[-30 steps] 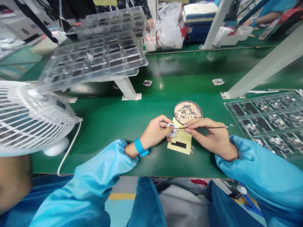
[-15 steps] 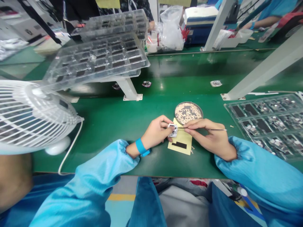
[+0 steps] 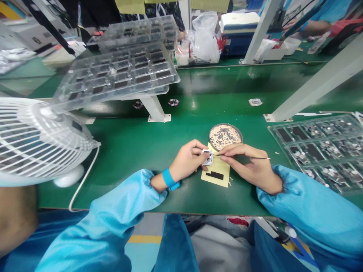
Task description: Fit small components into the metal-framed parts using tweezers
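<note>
My left hand [image 3: 190, 158] grips a small white plastic housing [image 3: 209, 157] between thumb and fingers, its open inner side showing. My right hand [image 3: 249, 164] is closed around thin metal tweezers [image 3: 261, 158], whose tips reach the right edge of the housing. Whether the tips hold anything is too small to tell. Below both hands lies a yellow sheet [image 3: 218, 182] with black adhesive strips [image 3: 215, 175] on it. Just beyond the sheet stands a round dish [image 3: 226, 136] filled with tiny beige and dark pieces.
A white fan [image 3: 42, 139] stands at the left, its cord on the green bench [image 3: 127, 147]. Clear trays [image 3: 119, 71] rest on a raised shelf. A compartment tray [image 3: 317, 147] of small parts is at the right. Several housings [image 3: 255, 102] lie farther back. Metal posts [image 3: 317, 75] rise nearby.
Hardly anything differs: the view has shifted slightly, and a few small housings at the back appear a little farther left. Both hands keep their hold, with the tweezers still at the housing.
</note>
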`<control>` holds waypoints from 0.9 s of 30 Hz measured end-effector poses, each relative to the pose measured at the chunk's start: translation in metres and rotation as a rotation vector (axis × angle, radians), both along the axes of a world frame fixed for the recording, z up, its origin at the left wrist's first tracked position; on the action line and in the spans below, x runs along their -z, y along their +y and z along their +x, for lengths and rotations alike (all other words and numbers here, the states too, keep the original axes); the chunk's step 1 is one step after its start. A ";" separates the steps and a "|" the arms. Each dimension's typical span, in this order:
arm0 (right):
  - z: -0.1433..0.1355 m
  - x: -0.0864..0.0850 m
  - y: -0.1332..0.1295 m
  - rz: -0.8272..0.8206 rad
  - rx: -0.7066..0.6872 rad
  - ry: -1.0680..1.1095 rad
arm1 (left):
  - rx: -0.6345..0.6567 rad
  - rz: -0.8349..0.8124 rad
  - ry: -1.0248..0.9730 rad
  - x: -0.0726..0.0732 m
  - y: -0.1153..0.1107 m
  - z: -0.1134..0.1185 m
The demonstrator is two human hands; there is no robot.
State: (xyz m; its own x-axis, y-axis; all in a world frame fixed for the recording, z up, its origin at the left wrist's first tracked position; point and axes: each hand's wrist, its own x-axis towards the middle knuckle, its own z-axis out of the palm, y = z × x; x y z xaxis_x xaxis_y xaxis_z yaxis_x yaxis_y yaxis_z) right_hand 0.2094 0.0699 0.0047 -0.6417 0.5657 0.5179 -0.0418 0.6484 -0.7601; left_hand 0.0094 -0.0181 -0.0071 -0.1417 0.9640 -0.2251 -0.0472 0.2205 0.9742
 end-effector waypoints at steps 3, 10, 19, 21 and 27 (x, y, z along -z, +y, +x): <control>0.001 -0.003 0.000 -0.022 -0.006 0.021 | -0.003 0.008 -0.024 -0.002 -0.001 0.001; 0.001 -0.003 0.000 -0.053 0.016 -0.024 | -0.039 0.055 -0.059 -0.006 -0.004 0.002; 0.003 -0.004 0.018 -0.695 -0.348 -0.105 | -0.074 0.082 -0.054 -0.011 -0.004 -0.003; 0.003 -0.008 0.018 -0.734 -0.371 -0.158 | -0.092 0.095 -0.053 -0.012 -0.004 -0.005; 0.024 -0.037 0.019 -0.692 -0.176 -0.021 | -0.098 0.073 0.086 -0.017 -0.001 -0.011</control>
